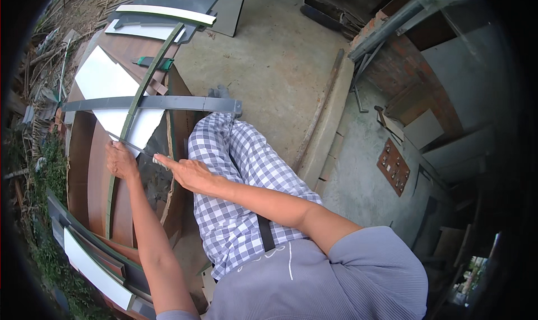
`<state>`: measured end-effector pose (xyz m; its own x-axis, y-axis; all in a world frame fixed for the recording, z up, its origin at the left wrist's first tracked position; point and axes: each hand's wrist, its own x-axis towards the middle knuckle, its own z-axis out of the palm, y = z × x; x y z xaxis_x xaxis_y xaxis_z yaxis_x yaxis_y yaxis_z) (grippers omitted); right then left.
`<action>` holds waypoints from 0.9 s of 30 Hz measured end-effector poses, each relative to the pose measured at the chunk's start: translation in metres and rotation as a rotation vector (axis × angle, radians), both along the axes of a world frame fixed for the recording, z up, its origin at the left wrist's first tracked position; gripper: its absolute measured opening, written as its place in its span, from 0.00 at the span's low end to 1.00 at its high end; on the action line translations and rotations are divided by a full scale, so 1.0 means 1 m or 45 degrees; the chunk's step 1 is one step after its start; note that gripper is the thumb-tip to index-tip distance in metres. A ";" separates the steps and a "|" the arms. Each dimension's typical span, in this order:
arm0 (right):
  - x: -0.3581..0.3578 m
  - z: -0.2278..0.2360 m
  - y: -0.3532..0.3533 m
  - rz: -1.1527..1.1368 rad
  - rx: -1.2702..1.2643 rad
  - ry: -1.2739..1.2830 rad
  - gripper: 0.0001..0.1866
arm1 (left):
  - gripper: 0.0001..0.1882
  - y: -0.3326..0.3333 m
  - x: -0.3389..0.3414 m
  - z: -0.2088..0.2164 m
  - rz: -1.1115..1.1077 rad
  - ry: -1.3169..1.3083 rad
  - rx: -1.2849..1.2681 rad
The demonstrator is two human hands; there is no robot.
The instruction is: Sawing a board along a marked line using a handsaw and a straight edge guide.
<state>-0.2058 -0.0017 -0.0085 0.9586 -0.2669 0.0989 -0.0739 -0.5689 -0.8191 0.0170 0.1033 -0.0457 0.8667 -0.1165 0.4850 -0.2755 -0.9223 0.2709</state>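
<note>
A narrow green-edged strip (pixel 134 109) lies lengthwise over a brown wooden box. My left hand (pixel 121 160) is closed on this strip, its fingertips close to a slim dark blade-like tool (pixel 130 144) that crosses it at a slant. The near end of that tool is in my right hand (pixel 190 174), with the index finger stretched along it; its exact kind does not show. Beyond my hands, a grey strip (pixel 185 103) passes crosswise by the green one. Under both strips is a white board (pixel 109 79).
A green-and-black tool (pixel 154 63) rests on the brown box (pixel 95 174). Grey and white offcuts (pixel 168 11) are at its far end, more white strips (pixel 92 264) at the near left. To the right, a concrete ledge (pixel 330 118) borders a floor with a brown studded panel (pixel 393 167).
</note>
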 end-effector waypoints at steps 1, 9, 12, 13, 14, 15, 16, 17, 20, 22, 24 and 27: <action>0.010 0.001 0.002 0.004 -0.012 0.023 0.33 | 0.17 0.004 0.000 0.000 -0.017 -0.024 -0.005; -0.009 0.007 0.006 0.039 0.029 0.175 0.37 | 0.19 -0.002 -0.007 0.007 -0.025 0.052 0.004; -0.019 0.002 0.010 0.022 -0.004 0.210 0.38 | 0.19 0.000 -0.002 0.003 -0.057 -0.057 -0.021; -0.019 0.004 0.008 0.044 -0.008 0.224 0.38 | 0.19 0.002 -0.001 0.002 -0.053 -0.059 -0.020; -0.018 0.007 0.007 0.066 -0.011 0.238 0.38 | 0.19 0.005 0.000 0.001 -0.048 -0.059 -0.024; -0.017 0.002 0.006 0.061 -0.016 0.236 0.38 | 0.19 0.002 -0.001 0.002 -0.053 -0.059 -0.033; -0.015 -0.006 0.006 0.026 -0.096 0.132 0.38 | 0.19 -0.002 -0.002 0.005 -0.065 -0.060 -0.037; -0.013 -0.015 0.005 -0.010 -0.177 0.029 0.37 | 0.19 -0.005 -0.003 0.009 -0.051 -0.001 -0.014; -0.009 -0.014 0.005 -0.007 -0.114 -0.051 0.37 | 0.19 -0.002 -0.003 0.008 -0.040 0.034 0.002; -0.008 -0.007 0.005 0.004 -0.093 -0.032 0.37 | 0.19 0.000 -0.001 0.006 -0.057 0.012 -0.007; -0.009 0.000 0.005 0.015 -0.073 -0.010 0.37 | 0.19 0.001 0.001 0.005 -0.067 -0.005 -0.001; -0.023 0.010 0.001 0.076 0.026 0.194 0.39 | 0.19 0.001 0.002 0.005 -0.040 0.032 0.018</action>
